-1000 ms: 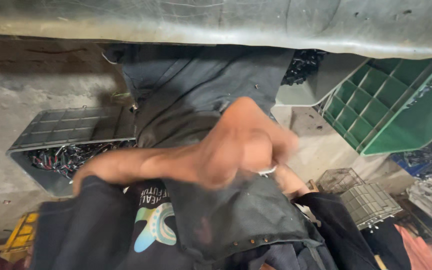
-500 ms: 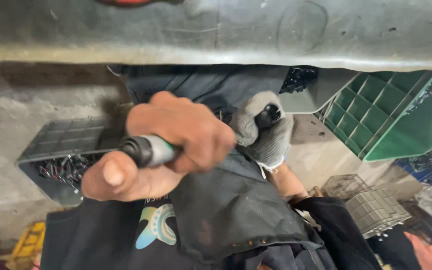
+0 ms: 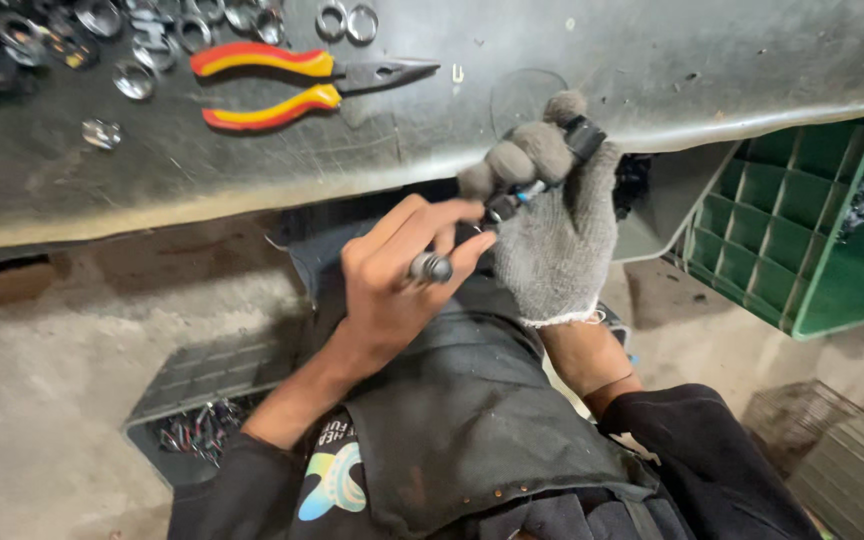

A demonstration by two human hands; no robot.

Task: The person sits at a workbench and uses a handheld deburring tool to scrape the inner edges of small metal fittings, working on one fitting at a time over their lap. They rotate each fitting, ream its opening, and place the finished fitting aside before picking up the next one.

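Gripping a small black part, the gloved right hand meets the left hand's screwdriver (grey crate below holds metal bits).

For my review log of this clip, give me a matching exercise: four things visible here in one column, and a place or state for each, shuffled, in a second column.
Things:
1. pliers
2. right hand
3. green crate
4. left hand

Places or states:
A. bare, fingers around a small metal-tipped tool
B. lying on the grey workbench, red and yellow handles
C. standing on the floor at the right, below the bench edge
D. in a grey knit glove, pinching a small dark part

Pairs: 1-B, 2-D, 3-C, 4-A
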